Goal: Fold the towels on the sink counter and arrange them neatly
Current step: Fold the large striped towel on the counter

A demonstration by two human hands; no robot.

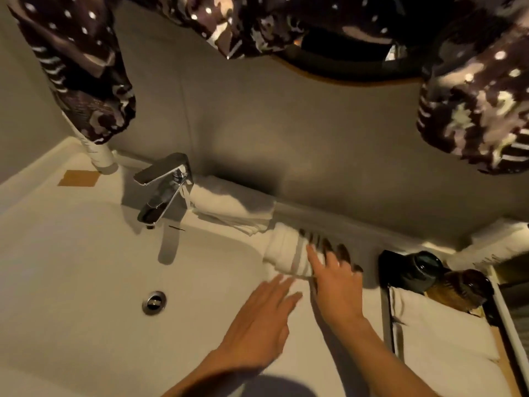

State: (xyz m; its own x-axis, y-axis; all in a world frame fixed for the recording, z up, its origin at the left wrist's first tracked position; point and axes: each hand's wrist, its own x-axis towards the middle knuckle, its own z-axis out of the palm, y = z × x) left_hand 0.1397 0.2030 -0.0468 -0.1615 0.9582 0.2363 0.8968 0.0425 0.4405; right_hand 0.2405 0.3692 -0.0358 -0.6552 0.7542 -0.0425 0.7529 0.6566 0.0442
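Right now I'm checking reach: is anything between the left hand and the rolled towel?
Nothing visible. The left hand hovers open over the basin edge, with bare counter between it and the rolled towel. The right hand rests its fingers on that towel.

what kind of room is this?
Most likely a bathroom, perhaps a hotel's: a white sink with a chrome faucet, a mirror behind it, and folded white towels along the counter's back edge.
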